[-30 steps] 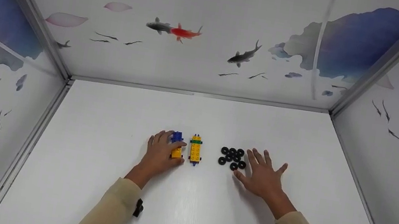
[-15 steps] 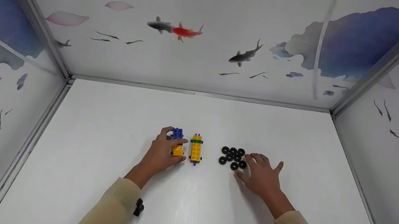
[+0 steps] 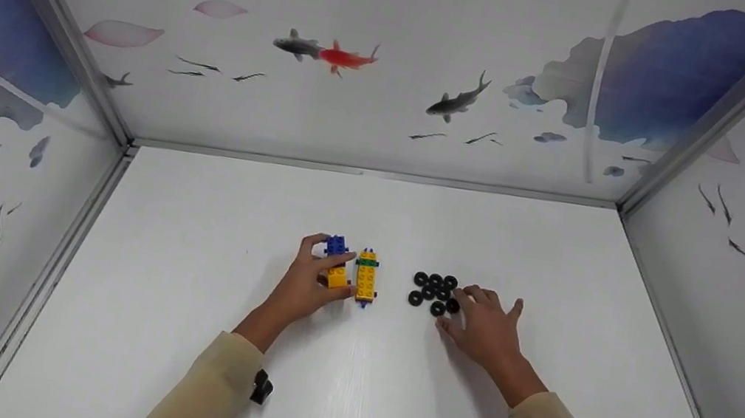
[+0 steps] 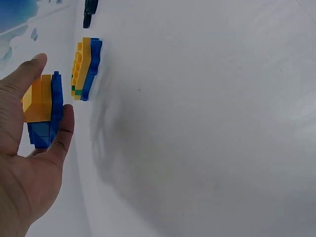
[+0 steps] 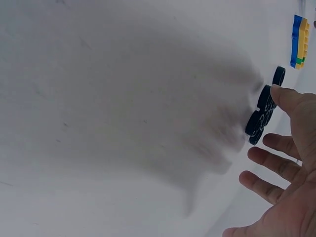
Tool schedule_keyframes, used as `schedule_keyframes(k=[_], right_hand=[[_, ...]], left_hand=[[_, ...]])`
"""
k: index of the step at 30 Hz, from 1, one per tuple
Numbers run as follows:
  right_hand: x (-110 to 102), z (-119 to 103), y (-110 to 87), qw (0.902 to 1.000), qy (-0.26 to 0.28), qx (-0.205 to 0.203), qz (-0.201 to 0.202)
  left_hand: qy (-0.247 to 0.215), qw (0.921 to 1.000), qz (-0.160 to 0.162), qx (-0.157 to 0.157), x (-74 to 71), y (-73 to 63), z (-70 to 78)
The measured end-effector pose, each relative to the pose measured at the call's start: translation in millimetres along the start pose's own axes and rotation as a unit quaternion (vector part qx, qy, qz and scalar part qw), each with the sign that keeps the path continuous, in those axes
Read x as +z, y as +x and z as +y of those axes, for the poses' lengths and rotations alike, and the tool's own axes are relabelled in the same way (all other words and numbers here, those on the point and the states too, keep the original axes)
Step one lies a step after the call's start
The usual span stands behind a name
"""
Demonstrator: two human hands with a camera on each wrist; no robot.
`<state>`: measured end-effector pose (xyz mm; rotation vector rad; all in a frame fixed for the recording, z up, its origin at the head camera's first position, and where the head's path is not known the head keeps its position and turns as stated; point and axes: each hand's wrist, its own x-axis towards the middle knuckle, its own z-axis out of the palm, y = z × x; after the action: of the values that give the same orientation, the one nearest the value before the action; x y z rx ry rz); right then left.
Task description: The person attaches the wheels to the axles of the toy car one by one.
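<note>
My left hand (image 3: 304, 286) grips a blue and yellow toy-brick car base (image 3: 337, 278) between thumb and fingers. The left wrist view shows this car base (image 4: 45, 101) raised off the table, its blue underside against a finger. Just to its right in the head view lies a second car base (image 3: 366, 284), mostly yellow with a green strip, and without wheels. Farther right is a flat cluster of several black toy wheels (image 3: 432, 292). At the cluster's right edge is my right hand (image 3: 489, 330), fingers spread; in the right wrist view a fingertip overlaps the wheels (image 5: 264, 103).
A white tabletop (image 3: 342, 399) carries all the pieces. White panels (image 3: 385, 129) printed with fish and petals stand at the back and both sides, joined by metal corner rails (image 3: 632, 198).
My left hand has taken hold of the blue and yellow car base, lifted it and shifted it slightly right. My right hand's fingers have drawn closer together beside the wheels.
</note>
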<state>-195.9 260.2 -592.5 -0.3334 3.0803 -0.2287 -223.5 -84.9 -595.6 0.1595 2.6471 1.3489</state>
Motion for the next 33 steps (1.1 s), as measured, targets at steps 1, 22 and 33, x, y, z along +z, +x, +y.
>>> schedule_keyframes(k=[1, 22, 33], right_hand=[[0, 0, -0.1, 1.0, 0.001, 0.0, 0.001], [10, -1, 3.0, 0.9974, -0.011, -0.026, 0.066], [11, -1, 4.8, 0.9987, 0.021, -0.006, 0.046]], left_hand=[[-0.004, 1.0, -0.003, 0.0, -0.2, -0.6, 0.5], [-0.093, 0.9943, -0.009, 0.05, -2.8, -6.0, -14.1], [-0.181, 0.9833, 0.019, -0.009, -0.7, -9.9, -11.4]])
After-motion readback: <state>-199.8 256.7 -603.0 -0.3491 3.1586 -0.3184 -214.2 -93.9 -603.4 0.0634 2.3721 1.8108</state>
